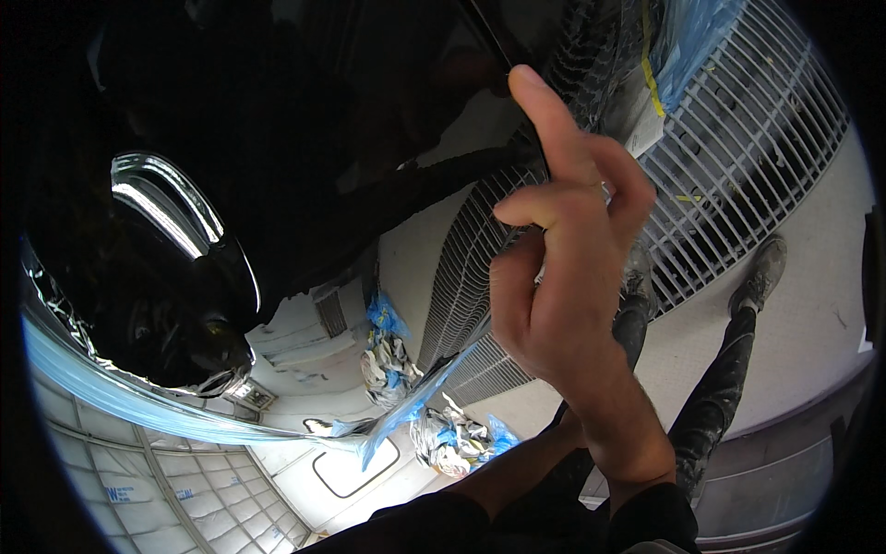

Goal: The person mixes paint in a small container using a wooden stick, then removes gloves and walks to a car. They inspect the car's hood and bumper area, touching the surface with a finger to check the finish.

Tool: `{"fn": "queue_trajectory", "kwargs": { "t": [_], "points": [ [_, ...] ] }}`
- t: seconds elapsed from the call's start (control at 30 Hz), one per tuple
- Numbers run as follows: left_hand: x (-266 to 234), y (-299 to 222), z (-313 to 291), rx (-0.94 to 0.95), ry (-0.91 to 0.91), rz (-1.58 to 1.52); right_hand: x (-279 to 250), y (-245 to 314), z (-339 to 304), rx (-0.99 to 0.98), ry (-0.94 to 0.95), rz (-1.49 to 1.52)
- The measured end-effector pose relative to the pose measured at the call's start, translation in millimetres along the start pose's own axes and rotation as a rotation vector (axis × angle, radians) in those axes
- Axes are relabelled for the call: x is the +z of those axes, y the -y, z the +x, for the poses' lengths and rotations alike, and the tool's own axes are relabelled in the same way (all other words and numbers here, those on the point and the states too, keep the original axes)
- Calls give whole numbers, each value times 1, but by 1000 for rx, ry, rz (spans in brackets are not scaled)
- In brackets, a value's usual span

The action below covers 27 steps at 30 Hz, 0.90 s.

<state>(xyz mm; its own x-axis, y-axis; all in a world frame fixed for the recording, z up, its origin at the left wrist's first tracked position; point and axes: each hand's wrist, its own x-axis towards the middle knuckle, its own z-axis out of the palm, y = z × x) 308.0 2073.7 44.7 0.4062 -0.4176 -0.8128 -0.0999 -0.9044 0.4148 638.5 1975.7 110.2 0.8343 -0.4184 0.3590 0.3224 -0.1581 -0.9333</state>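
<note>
My right hand (577,240) is raised against a glossy black panel (305,120), which looks like car bodywork. Its index finger is stretched out, with the tip on or very near a thin edge line of the panel. The other fingers are bent loosely, and I make out nothing held between them. My left forearm (517,471) passes behind the right wrist, so the left hand itself is hidden. A rounded, shiny part of the bodywork (171,217) at the left catches bright light streaks.
A metal floor grating (729,129) lies at the right, with blue plastic film (697,46) at the top. My shoe (761,268) stands beside the grating. Crumpled sheeting (457,439) lies on the pale floor. Clear-blue film (175,411) hangs along the bodywork's lower edge.
</note>
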Motion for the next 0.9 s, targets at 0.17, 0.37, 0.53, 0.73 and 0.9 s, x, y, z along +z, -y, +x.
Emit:
{"fn": "queue_trajectory", "kwargs": {
  "t": [0.17, 0.37, 0.53, 0.73, 0.9],
  "points": [
    [0, 0, 1, 3, 1, 3, -3, -3, 1, -6, -10, -16],
    [-3, 2, 5, 14, -4, 17, -9, -4, 3, 14, 12, -10],
    [1, 6, 8, 14, -19, 51, -32, -27, 14, 87, -4, -109],
    [-3, 4, 14, -1, 48, 127, -62, -92, 59, 75, -105, -230],
    [-4, 5, 15, 24, 87, 155, -45, -87, 102, 157, -55, 7]
  ]
}}
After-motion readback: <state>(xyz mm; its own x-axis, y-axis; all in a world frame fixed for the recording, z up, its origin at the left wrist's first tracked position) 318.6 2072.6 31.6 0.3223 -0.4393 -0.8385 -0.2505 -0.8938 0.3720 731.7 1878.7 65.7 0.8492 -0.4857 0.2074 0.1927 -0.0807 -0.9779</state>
